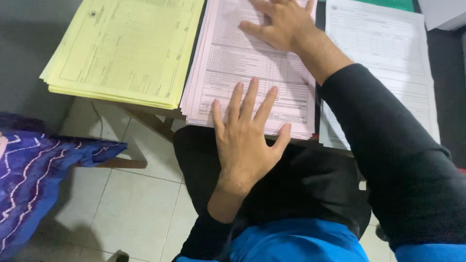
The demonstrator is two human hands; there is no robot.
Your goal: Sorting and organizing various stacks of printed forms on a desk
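Left hand (247, 140) flat, fingers spread, on near edge of pink printed-form stack (252, 68); right hand (284, 22) flat farther up, neither gripping. Stack overhangs bench (145, 112); top sheets could slide off.

Right hand (286, 22) fingers cut by top edge; pink stack (242, 73) print unreadable

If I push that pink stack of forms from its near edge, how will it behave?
The pink stack is loose sheets, so its top pages would probably slide and fan. Its near edge overhangs the table, so it may droop or spill. The left hand and right hand, pressing flat, likely steady it.
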